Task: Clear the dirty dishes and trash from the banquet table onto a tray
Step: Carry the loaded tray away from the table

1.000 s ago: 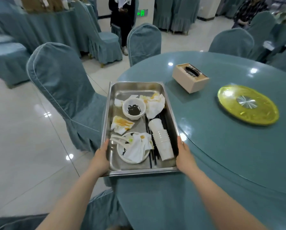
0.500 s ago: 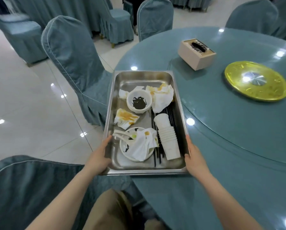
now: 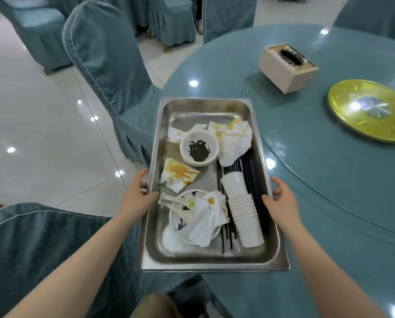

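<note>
A steel tray [image 3: 205, 106] rests partly over the near-left edge of the round blue table [image 3: 318, 180]. It holds a white bowl with dark sauce [image 3: 199, 150], stained napkins [image 3: 234, 138], a plate [image 3: 180, 223] with white spoons and a crumpled napkin, stacked white cups [image 3: 244, 210] and black chopsticks [image 3: 249, 166]. My left hand [image 3: 137, 198] grips the tray's left rim, thumb hooked inside. My right hand [image 3: 281, 200] holds the right rim, thumb over the edge.
A beige tissue box [image 3: 288, 67] and a yellow plate [image 3: 371, 111] sit on the table's glass turntable. Blue-covered chairs stand to the left [image 3: 107, 72], at the near left [image 3: 42, 249] and behind the table. Glossy white floor lies at left.
The tray has come nearer to me and sticks out further past the table edge. Both hands have stayed on its side rims. The view tilted downward.
</note>
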Demonstrator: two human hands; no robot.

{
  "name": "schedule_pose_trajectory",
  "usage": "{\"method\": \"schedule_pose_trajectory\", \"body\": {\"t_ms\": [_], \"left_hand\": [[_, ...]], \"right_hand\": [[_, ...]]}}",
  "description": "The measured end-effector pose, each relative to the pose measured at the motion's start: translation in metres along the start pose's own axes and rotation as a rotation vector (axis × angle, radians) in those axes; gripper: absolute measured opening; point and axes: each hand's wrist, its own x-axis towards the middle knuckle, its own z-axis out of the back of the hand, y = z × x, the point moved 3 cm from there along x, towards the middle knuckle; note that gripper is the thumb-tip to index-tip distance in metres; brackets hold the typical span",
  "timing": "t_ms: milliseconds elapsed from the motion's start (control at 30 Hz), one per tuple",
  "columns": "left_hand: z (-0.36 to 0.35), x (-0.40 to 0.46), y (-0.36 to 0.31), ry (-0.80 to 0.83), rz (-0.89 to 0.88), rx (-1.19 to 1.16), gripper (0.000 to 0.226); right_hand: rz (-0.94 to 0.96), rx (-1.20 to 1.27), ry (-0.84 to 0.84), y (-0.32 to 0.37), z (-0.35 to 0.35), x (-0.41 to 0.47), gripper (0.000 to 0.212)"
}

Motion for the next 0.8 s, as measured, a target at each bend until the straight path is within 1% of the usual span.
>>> {"method": "schedule_pose_trajectory", "body": {"t_ms": [167, 267, 333, 367, 467, 567, 667, 800], "left_hand": [[-0.008, 0.026, -0.016, 0.023, 0.084, -0.084, 0.072], [-0.004, 0.037, -0.016, 0.015, 0.177, -0.173, 0.068], [-0.001, 0.041, -0.016, 0.066, 0.227, -0.232, 0.071], [0.002, 0.040, -0.016, 0.085, 0.219, -0.235, 0.072], [0.018, 0.032, -0.024, 0.075, 0.134, -0.277, 0.065], [0.039, 0.016, -0.039, 0.077, 0.025, -0.286, 0.063], [0.065, -0.005, -0.067, 0.101, -0.144, -0.271, 0.072], [0.091, -0.037, -0.105, 0.149, -0.321, -0.175, 0.081]], "right_hand": [[0.033, -0.107, 0.029, 0.023, -0.011, 0.026, 0.066], [0.027, -0.084, 0.026, 0.029, -0.017, 0.019, 0.067], [0.014, -0.067, -0.008, 0.028, -0.016, 0.006, 0.068], [0.013, -0.066, -0.019, 0.026, -0.016, -0.003, 0.068], [0.030, -0.039, -0.065, 0.029, -0.013, -0.032, 0.068], [0.059, 0.027, -0.130, 0.048, -0.004, -0.067, 0.071], [0.103, 0.084, -0.202, 0.071, 0.016, -0.104, 0.074], [0.108, 0.196, -0.279, 0.090, 0.049, -0.158, 0.074]]}}
